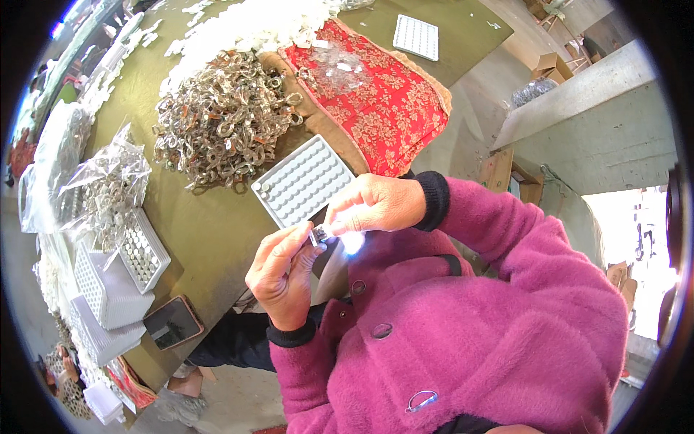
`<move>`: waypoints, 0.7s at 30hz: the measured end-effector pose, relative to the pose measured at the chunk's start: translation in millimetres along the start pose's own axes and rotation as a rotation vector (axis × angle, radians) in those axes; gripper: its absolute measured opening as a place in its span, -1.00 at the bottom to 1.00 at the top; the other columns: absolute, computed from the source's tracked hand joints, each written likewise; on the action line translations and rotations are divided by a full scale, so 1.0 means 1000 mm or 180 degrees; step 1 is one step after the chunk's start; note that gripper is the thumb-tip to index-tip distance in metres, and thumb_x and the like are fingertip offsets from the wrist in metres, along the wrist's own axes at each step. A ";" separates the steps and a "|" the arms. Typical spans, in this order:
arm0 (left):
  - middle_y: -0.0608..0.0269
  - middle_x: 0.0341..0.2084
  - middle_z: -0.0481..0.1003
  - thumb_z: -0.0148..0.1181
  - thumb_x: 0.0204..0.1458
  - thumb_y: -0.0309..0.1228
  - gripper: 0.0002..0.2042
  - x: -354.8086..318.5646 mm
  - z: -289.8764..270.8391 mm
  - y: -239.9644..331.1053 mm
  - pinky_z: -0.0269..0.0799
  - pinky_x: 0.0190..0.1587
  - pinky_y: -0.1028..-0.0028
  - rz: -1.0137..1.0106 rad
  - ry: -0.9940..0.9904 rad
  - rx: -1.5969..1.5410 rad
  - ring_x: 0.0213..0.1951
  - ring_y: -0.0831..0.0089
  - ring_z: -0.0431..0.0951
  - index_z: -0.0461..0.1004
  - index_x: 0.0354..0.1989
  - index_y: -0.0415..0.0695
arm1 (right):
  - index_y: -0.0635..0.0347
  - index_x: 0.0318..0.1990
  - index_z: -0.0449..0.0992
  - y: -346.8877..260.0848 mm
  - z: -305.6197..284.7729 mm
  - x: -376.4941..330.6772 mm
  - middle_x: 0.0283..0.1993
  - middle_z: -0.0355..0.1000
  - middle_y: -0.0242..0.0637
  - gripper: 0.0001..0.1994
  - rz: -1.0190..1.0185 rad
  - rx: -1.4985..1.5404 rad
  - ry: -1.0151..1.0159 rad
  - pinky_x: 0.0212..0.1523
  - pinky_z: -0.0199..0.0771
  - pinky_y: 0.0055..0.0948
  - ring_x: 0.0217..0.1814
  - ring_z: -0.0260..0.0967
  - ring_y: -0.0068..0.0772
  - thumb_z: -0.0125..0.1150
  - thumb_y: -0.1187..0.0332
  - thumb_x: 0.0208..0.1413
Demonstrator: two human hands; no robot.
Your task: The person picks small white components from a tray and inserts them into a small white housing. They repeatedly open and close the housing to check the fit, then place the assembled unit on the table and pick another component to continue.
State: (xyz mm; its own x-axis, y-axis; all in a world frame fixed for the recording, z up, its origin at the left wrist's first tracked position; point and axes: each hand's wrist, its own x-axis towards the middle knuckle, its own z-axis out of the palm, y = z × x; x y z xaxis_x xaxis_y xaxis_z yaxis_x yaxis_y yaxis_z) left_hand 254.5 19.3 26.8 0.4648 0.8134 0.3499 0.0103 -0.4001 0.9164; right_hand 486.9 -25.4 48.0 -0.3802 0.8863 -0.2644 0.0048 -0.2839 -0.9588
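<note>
My left hand [280, 273] pinches a small shiny metal piece [319, 235] between thumb and fingertips, just past the near edge of a pale tray. My right hand [379, 205] comes in from the right, its thumb and fingers closed together against the same piece. A bright white glow [353, 241] beside the right fingertips washes out detail there. The pale tray [307, 177] has rows of rounded slots, with a small item in one slot at its left side. Behind it rises a large heap of metallic loop-shaped pieces [224, 119].
A red floral cloth [383, 101] covers the table's right edge, with a clear plastic bag on it. Another tray [417, 37] lies far back. At left are a filled plastic bag [112, 188], a filled tray [143, 249], stacked white trays [108, 289] and a phone [174, 323].
</note>
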 end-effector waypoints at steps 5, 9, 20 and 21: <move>0.12 -0.25 0.65 0.51 -0.14 -0.72 -0.66 0.006 0.011 0.000 0.57 -0.20 0.52 0.0068 0.0089 0.0104 -0.24 0.44 0.65 0.71 -0.13 -0.26 | 0.23 -0.26 0.62 0.000 0.002 -0.002 -0.44 0.50 -0.46 -0.78 0.0043 -0.0111 0.0407 -0.31 0.46 -0.52 -0.37 0.41 -0.68 0.29 0.26 0.34; 0.14 -0.29 0.65 0.55 -0.19 -0.68 -0.67 0.009 0.022 0.002 0.57 -0.19 0.49 0.0105 0.0213 0.0161 -0.26 0.43 0.65 0.70 -0.17 -0.26 | 0.21 -0.35 0.57 0.000 0.002 0.002 -0.48 0.46 -0.42 -0.80 -0.0838 -0.1117 0.0583 -0.34 0.41 -0.46 -0.40 0.38 -0.64 0.30 0.30 0.28; 0.13 -0.24 0.65 0.53 -0.16 -0.68 -0.68 0.021 0.031 -0.005 0.57 -0.13 0.48 -0.0111 -0.0144 -0.0133 -0.22 0.42 0.64 0.69 -0.16 -0.28 | 0.31 -0.24 0.56 -0.009 -0.014 -0.003 -0.40 0.52 -0.25 -0.88 -0.0784 -0.0821 0.0206 -0.30 0.50 -0.33 -0.37 0.51 -0.34 0.18 0.43 0.28; 0.13 -0.22 0.64 0.52 -0.15 -0.71 -0.68 0.022 0.032 -0.006 0.57 -0.10 0.48 -0.0111 -0.0187 -0.0158 -0.19 0.43 0.63 0.69 -0.15 -0.29 | 0.30 -0.24 0.57 -0.008 -0.016 -0.003 -0.40 0.52 -0.29 -0.88 -0.0573 -0.0588 0.0205 -0.29 0.50 -0.35 -0.36 0.51 -0.39 0.19 0.42 0.28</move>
State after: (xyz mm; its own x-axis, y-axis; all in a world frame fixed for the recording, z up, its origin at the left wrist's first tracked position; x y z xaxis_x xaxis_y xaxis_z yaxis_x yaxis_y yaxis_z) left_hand 293.3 26.2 22.7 0.5162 0.7996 0.3069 -0.0157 -0.3494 0.9368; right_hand 502.2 -20.0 54.8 -0.3305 0.9397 -0.0882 0.1133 -0.0533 -0.9921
